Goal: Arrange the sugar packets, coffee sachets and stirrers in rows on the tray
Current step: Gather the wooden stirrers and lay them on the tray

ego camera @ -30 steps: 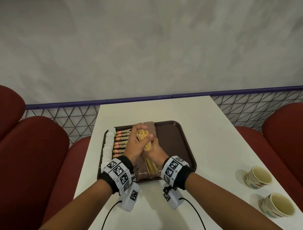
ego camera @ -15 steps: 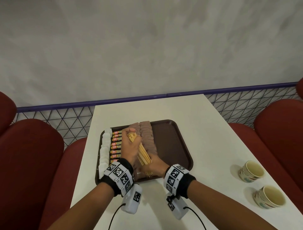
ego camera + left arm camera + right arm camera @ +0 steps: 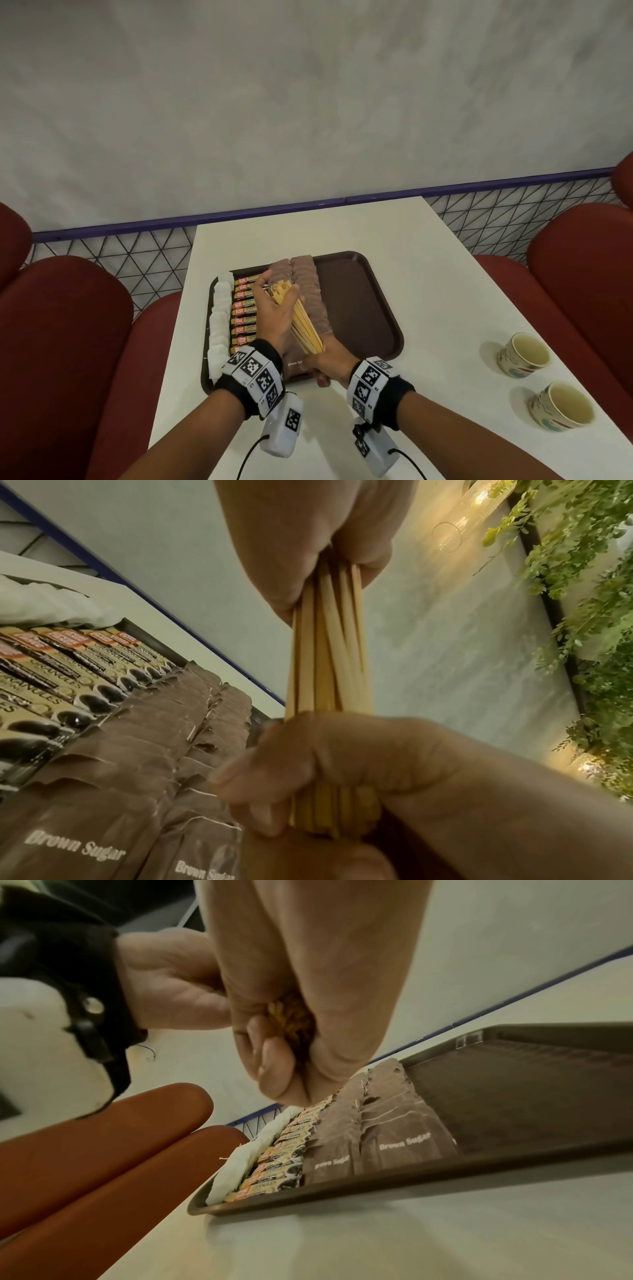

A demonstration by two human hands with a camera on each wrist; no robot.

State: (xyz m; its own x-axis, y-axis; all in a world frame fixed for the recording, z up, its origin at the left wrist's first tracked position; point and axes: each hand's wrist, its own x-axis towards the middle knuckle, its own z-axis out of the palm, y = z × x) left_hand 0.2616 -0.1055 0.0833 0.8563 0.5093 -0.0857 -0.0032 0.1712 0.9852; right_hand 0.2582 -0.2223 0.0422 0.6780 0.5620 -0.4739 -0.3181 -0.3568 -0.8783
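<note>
Stirrers (image 3: 306, 324) bunched, gripped at far end by left hand (image 3: 274, 310), near end by right hand (image 3: 327, 359), held above tray (image 3: 359, 308). Sugar packets (image 3: 310, 294), coffee sachets (image 3: 245, 317) already rowed. Stirrer row left; probably right-hand bare area.

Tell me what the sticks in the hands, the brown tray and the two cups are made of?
The stirrers look like wood: pale yellow, flat, matt strips. The tray seems to be hard plastic: dark brown with a moulded raised rim and a fine texture. The cups look like paper, thin-walled with printed patterns outside, though they could be something else.
</note>
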